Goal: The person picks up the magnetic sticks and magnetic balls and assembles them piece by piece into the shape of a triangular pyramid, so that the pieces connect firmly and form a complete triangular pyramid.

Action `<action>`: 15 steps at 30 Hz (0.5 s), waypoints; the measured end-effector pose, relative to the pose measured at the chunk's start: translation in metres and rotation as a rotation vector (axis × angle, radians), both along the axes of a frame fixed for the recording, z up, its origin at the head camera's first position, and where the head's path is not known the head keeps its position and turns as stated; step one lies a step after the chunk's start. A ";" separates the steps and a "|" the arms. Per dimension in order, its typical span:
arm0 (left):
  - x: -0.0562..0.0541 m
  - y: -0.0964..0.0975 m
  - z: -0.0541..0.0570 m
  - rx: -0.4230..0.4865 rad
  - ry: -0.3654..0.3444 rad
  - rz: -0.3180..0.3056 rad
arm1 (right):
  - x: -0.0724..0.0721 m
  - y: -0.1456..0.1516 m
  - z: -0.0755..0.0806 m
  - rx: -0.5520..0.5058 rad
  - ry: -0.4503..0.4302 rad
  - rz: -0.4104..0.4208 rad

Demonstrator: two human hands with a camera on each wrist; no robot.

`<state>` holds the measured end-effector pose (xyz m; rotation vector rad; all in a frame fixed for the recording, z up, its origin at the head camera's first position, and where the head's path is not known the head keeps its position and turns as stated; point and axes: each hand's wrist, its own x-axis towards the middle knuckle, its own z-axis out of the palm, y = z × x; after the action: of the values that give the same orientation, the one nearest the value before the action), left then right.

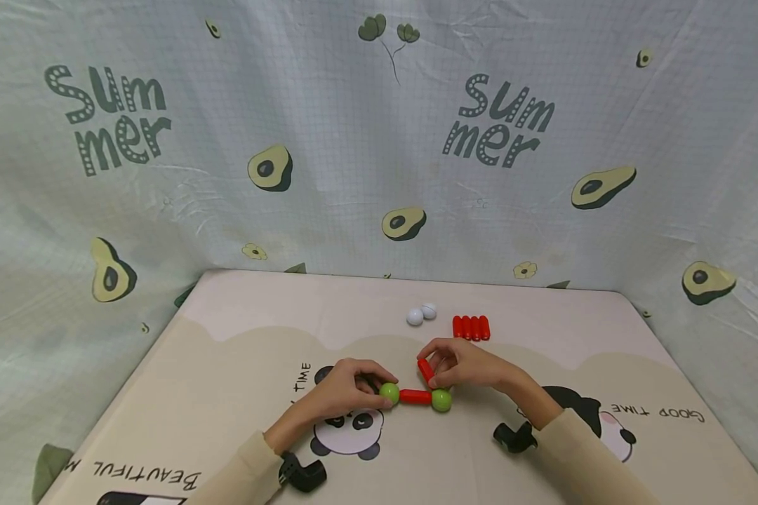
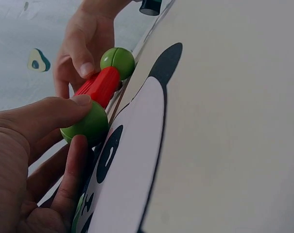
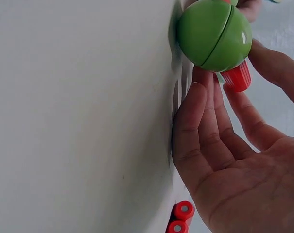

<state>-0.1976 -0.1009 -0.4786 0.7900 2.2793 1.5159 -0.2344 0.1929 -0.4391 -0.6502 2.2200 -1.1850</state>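
Observation:
Thumb and fingers of my left hand (image 1: 352, 386) pinch a green ball (image 1: 388, 393) low over the table. From that ball a red rod (image 1: 415, 397) runs sideways to a second green ball (image 1: 441, 400), forming one joined piece. My right hand (image 1: 462, 362) holds another red rod (image 1: 425, 370) between thumb and fingers, tilted, with its near end by the second ball. In the right wrist view this green ball (image 3: 212, 39) partly covers the held red rod (image 3: 238, 77); whether the two touch I cannot tell.
Several red rods (image 1: 471, 327) lie side by side beyond my right hand. To their left sit two white balls (image 1: 415, 317). The table mat (image 1: 240, 393) carries printed pandas and lettering, and a patterned cloth (image 1: 341, 126) hangs behind its far edge.

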 end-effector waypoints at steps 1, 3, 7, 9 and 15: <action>0.000 0.000 0.000 0.001 -0.001 0.000 | 0.000 0.000 0.000 0.001 -0.004 0.001; 0.000 0.000 0.000 0.001 -0.002 0.001 | 0.000 0.000 0.001 0.001 -0.013 0.000; -0.001 0.000 -0.001 -0.001 0.001 0.002 | -0.001 0.001 0.003 -0.012 -0.015 -0.006; -0.001 0.000 -0.001 -0.003 0.004 0.002 | -0.003 0.002 0.005 -0.022 -0.004 -0.011; -0.001 -0.001 0.000 -0.006 0.002 0.000 | -0.014 0.002 0.013 -0.030 0.053 -0.058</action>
<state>-0.1983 -0.1017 -0.4789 0.7903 2.2841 1.5082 -0.2481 0.1954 -0.4265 -0.6402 2.2834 -1.2461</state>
